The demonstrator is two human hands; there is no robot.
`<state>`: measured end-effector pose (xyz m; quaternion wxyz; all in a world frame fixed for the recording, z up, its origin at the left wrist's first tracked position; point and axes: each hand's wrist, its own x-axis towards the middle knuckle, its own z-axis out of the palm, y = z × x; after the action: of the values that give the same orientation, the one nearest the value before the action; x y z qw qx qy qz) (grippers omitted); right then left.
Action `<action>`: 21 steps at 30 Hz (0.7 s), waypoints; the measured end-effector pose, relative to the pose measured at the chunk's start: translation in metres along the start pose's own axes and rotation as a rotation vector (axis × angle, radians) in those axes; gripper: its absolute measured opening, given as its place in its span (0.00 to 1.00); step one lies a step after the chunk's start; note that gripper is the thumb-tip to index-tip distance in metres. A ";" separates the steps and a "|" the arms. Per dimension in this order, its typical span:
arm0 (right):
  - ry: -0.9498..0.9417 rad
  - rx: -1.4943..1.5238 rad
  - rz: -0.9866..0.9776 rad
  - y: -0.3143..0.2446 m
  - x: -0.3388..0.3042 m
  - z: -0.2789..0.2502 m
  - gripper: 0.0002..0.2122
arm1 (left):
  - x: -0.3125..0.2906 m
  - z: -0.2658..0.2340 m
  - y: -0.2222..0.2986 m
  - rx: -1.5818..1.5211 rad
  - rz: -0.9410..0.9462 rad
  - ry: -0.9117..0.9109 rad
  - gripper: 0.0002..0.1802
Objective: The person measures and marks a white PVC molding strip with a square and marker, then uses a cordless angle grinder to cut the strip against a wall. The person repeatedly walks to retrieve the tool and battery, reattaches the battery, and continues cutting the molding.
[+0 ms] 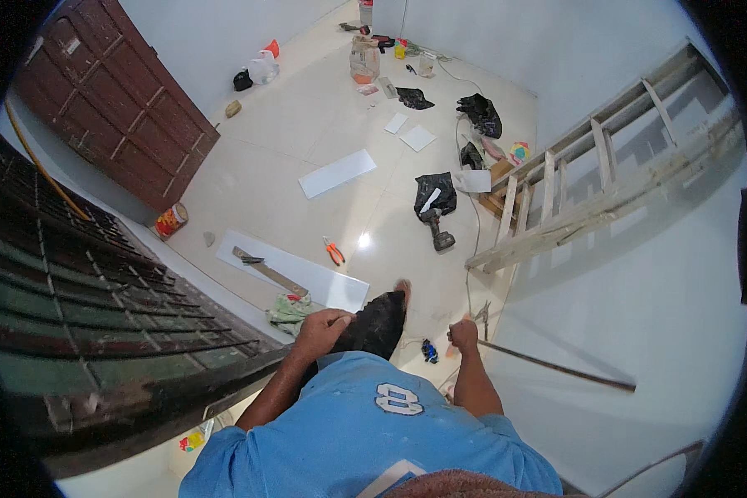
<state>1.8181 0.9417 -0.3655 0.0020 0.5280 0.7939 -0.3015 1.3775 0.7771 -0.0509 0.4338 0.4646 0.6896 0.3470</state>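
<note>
Dark strip (556,366) ends beside the right hand (463,334), any contact unclear.

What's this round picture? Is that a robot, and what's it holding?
It's no robot, just a person in a blue shirt. A wide camera on their head looks down, which makes straight edges bend. On the floor lie pliers, a drill and white panels. A ladder is on the right. Now the hands: the left hand rests on the dark trousers. The right hand is near one end of a dark strip; I can't tell if it's holding it.
</note>
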 end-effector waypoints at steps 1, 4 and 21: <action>-0.018 0.233 0.199 0.006 0.021 -0.015 0.11 | 0.029 0.004 0.003 0.021 0.000 -0.012 0.15; 0.022 0.606 0.497 -0.022 0.093 -0.083 0.13 | 0.110 0.016 -0.004 -0.003 -0.001 0.017 0.16; -0.315 0.668 0.885 0.025 0.428 -0.216 0.10 | 0.518 -0.177 0.234 -0.581 0.569 -0.001 0.14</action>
<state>1.7182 1.4099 -0.3385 0.0794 0.7307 0.3494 -0.5811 1.1946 1.3287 0.0805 0.4340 0.4951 0.4065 0.6335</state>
